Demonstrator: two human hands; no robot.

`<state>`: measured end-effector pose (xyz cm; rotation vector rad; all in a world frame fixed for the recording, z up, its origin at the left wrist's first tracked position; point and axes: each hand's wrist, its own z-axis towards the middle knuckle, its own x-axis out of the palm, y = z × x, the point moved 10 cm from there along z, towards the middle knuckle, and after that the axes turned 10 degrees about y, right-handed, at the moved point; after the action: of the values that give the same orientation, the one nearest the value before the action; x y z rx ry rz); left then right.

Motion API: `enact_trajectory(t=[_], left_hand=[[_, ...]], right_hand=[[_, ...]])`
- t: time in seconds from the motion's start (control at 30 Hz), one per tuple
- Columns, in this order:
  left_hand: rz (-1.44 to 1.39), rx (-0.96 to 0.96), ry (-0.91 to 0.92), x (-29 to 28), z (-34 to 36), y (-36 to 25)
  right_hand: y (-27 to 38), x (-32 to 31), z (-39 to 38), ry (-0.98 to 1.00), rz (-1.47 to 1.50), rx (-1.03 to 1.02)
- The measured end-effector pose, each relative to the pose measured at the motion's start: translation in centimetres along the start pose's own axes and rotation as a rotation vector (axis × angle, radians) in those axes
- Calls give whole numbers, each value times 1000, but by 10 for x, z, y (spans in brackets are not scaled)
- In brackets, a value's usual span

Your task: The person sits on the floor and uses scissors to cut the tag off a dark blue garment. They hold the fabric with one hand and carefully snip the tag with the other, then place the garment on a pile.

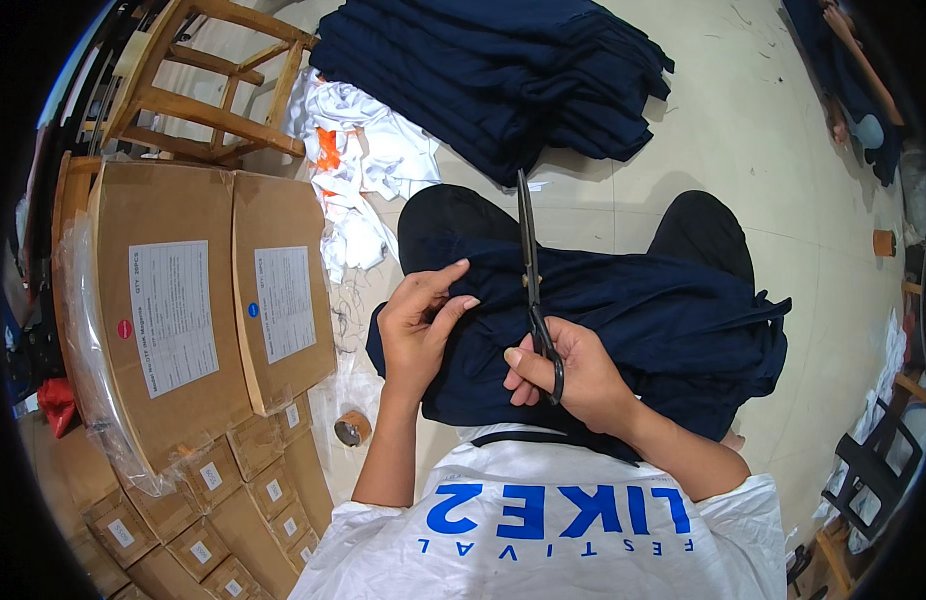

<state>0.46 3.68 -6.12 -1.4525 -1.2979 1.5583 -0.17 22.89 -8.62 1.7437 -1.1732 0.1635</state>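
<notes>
Dark navy cloth (673, 310) lies bunched across my lap, over black-trousered knees. My right hand (588, 380) grips black-handled scissors (529, 250), fingers through the loops. The long blades look closed together and point away from me, above the cloth. To the left of the scissors is my left hand (418, 320), fingers bent, its thumb and index fingertip apart. I see nothing between those fingers; they hover over or touch the cloth, and I cannot tell which.
Ahead on the tiled floor lies a big pile of navy cloth (493, 80), with white and orange scraps (368, 150) beside it. Cardboard boxes (173, 410) and a wooden stool (198, 110) stand at left. A tape roll (352, 428) sits near them. Another person's arm (863, 60) shows far right.
</notes>
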Motion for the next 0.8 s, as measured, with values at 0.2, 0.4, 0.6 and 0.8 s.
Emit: enact_trajectory(t=[0.2, 0.4, 0.6, 0.8], left_hand=[[62, 81, -86, -10, -1, 6], [118, 160, -155, -17, 4, 9], [-17, 43, -170, -17, 12, 22], [-372, -116, -143, -8, 9, 37]], right_hand=[[0, 1, -1, 5, 3, -8], [0, -1, 2, 0, -11, 5], [-5, 7, -4, 70, 30, 52], [-24, 28, -24, 206, 164, 229]])
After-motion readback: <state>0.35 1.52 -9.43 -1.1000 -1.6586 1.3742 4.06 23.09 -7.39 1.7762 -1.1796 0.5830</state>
